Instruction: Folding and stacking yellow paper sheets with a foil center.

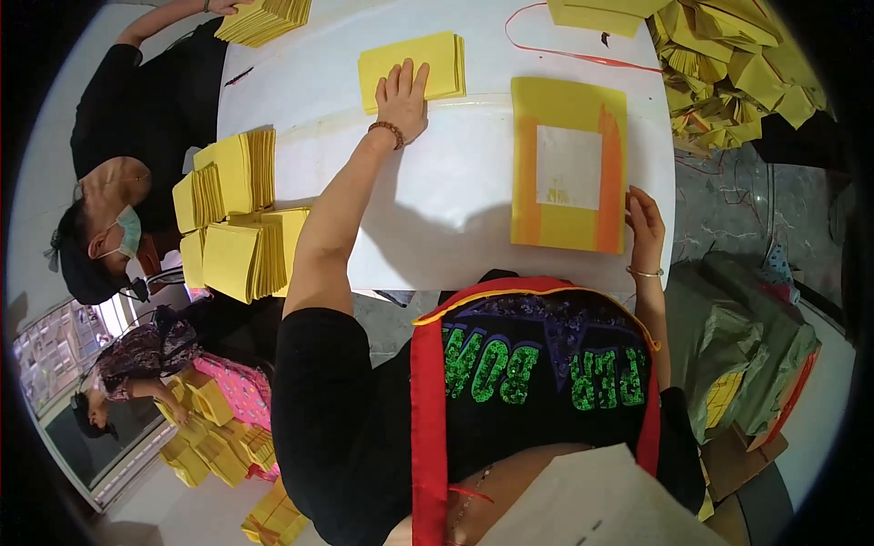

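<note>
My left hand (pixel 403 98) lies flat, fingers stretched, on the near edge of a small stack of yellow paper (pixel 414 68) on the white table. To its right rests a larger yellow paper piece (pixel 569 98), bearing a pale square (pixel 569 164) in the middle and orange stripes down both sides. My right hand (pixel 645 223) is at the right edge of that larger piece, its fingers loosely bent and apart, with nothing seen in its grasp. Whether its fingertips touch the paper's edge is hard to make out.
Yellow paper stacks (pixel 241 209) crowd the table's left side. A red string (pixel 583 56) curves across the far right of the white table (pixel 437 209). Heaped yellow paper (pixel 728 73) lies beyond the right edge. A masked person (pixel 150 109) is at the left; another handles yellow bundles (pixel 214 428) farther off.
</note>
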The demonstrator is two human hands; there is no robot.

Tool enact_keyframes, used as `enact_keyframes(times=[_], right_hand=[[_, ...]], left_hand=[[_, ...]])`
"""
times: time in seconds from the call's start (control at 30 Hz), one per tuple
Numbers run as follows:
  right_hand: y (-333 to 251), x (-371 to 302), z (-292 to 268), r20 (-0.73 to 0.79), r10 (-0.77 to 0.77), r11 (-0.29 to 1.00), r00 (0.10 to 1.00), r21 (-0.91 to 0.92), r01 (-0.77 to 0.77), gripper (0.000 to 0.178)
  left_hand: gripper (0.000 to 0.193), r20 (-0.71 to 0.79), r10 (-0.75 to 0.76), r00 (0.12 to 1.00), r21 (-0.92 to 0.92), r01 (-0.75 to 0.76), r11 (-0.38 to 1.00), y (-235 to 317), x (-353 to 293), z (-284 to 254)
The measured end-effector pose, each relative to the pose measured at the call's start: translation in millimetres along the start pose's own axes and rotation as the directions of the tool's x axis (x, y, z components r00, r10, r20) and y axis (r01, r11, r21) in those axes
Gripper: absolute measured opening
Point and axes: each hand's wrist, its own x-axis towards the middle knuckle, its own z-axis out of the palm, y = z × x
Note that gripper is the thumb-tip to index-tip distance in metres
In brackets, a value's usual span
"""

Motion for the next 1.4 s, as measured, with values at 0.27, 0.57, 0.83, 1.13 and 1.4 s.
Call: enact_keyframes(times=[0.27,0.57,0.83,1.13,1.4], right_hand=[[-6.5,-4.8,1.4,0.065,-0.216,0.973,0.974,-0.068,0.22,0.028],[-17.1,-6.7,-0.3,0.173,-0.42,0.826,0.891,-0.332,0.454,0.027],[-5.2,-5.7,0.5,0.213,-0.31,0.909,0.927,-0.221,0.355,0.025],[12.8,1.9,-2.0,0.252,-0.35,0.905,0.902,-0.157,0.396,0.02],[9.6,-0.8,-1.6,0.225,-0.225,0.974,0.948,0.076,0.214,0.028]], left_hand=[[0.064,0.038,0.049,0.998,0.124,-0.053,0.991,-1.7,3.0,-13.9],[0.074,0.033,0.006,0.999,0.1,-0.009,0.995,7.1,11.4,-34.2],[0.06,-0.2,0.211,0.957,-0.22,-0.254,0.942,64.1,-6.1,-68.9],[0.032,-0.051,0.617,0.786,-0.512,-0.551,0.659,197.7,-85.1,-95.3],[0.016,-0.12,0.501,0.857,-0.683,-0.437,0.585,199.1,-80.5,-86.1]])
